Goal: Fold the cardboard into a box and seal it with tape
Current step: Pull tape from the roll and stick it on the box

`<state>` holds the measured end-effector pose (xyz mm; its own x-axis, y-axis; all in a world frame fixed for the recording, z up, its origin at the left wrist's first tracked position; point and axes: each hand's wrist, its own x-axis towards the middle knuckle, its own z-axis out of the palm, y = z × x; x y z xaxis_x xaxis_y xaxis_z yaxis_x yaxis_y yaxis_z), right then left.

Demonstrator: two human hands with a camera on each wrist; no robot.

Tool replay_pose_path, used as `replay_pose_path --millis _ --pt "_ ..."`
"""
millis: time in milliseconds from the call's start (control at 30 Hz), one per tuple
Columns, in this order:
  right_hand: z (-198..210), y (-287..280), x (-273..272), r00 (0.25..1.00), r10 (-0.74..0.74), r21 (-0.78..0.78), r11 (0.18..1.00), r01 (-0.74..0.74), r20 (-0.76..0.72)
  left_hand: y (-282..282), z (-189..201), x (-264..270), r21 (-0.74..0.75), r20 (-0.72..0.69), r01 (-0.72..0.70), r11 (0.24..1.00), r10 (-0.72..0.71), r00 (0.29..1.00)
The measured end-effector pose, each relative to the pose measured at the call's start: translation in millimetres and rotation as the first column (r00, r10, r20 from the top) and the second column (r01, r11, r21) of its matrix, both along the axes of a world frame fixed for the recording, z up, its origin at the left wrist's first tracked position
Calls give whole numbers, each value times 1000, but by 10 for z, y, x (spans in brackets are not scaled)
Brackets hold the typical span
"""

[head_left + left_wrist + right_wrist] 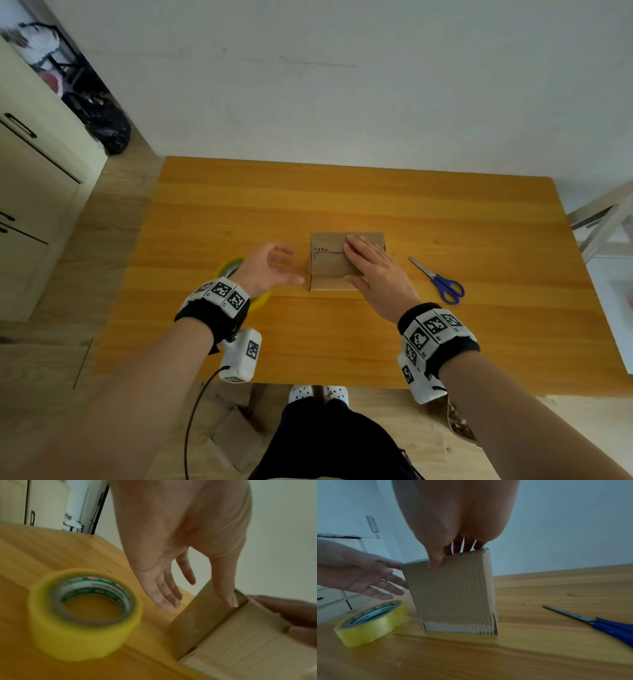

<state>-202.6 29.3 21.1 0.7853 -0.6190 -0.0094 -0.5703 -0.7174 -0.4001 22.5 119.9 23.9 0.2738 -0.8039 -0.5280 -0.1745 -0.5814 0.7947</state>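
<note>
A small brown cardboard box (pixel 327 263) (pixel 452 595) (pixel 240 632) stands upright at the middle of the wooden table (pixel 342 198). My right hand (pixel 371 267) lies flat on its top flaps, fingers straight, thumb (pixel 435 561) over the near top edge. To the box's left my left hand (pixel 274 265) (pixel 171 588) hovers open, fingers spread toward the box's left side and holding nothing. A yellow roll of tape (pixel 233 270) (pixel 85 614) (pixel 371 622) lies flat on the table under the left wrist.
Blue-handled scissors (pixel 442 282) (pixel 599 624) lie on the table right of the box. A cream cabinet (pixel 30 164) stands at the left and a white wall (pixel 342 85) behind the table. Cardboard scraps (pixel 239 435) lie on the floor under the near edge.
</note>
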Motion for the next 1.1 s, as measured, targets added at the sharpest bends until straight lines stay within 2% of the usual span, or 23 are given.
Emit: replay_pose_path --millis 100,233,367,433,533,567,633,733,867,900,967,1100 --pt "-21 3 -12 1000 -2 4 1000 2 -6 159 -159 203 81 218 64 995 -80 973" --pt "-20 1 -10 1000 -23 34 999 22 1 345 -329 350 186 455 148 971 -219 863" --pt "-25 2 -8 999 -43 61 997 43 0 440 -417 323 363 515 255 896 -421 747" --pt "-30 1 -5 999 -50 73 996 50 3 449 -470 299 418 540 287 862 -490 684" --pt "-25 -3 -4 998 -57 83 995 57 0 442 -514 253 478 586 351 805 -590 555" --pt "-23 -3 -3 998 -57 83 995 57 -2 438 -515 245 480 595 355 803 -595 540" --pt "-9 -7 0 998 -55 79 995 55 -6 430 -498 255 446 606 353 822 -568 558" --pt "29 -7 11 998 -47 75 996 49 -30 405 -376 313 344 564 357 868 -495 661" --pt "117 -8 30 991 -26 22 999 29 -131 316 -1 272 80 290 351 933 -358 888" --pt "137 -10 35 988 -18 7 1000 20 -155 286 120 243 16 211 331 943 -327 921" --pt "177 -18 40 982 -8 -4 1000 8 -187 209 338 193 -83 172 345 935 -327 929" --pt "205 -15 58 979 -7 30 999 14 -206 52 617 146 -181 161 429 885 -404 900"
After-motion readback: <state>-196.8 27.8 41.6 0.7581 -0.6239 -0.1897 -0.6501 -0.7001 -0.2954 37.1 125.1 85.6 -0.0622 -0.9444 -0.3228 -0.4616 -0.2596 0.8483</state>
